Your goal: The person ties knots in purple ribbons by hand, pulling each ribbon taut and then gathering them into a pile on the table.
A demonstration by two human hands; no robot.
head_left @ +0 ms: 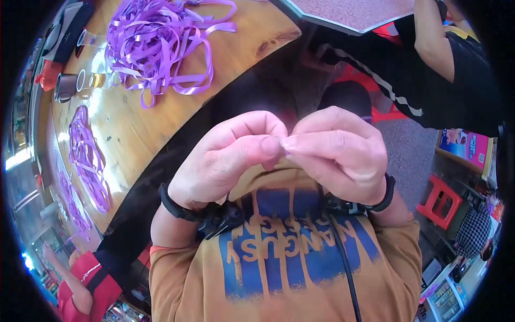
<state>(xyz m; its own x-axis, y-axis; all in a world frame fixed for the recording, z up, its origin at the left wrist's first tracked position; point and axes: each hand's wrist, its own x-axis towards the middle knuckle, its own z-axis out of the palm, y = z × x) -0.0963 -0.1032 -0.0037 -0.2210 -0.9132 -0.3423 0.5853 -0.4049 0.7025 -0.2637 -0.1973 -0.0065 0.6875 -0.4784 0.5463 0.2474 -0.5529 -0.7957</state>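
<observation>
My left hand (230,155) and my right hand (340,153) meet in front of my chest, fingertips touching. Thumb and fingers are closed in a pinch on both. A tiny speck of purple shows at the tips of the right fingers; what they hold is too small to name and mostly covered by the fingers. On the wooden table to the left lies a big tangled heap of shiny purple ribbon (155,48), apart from both hands. Nearer along that table is a looped purple ribbon bundle (88,155), with another thinner bundle (72,204) beyond it.
The wooden table (134,123) curves along my left. A clear cup (88,80) and a dark mug (65,87) stand at its far side. Another person in black (424,70) sits at the upper right, and one in red (88,284) at the lower left. A red stool (440,201) is at right.
</observation>
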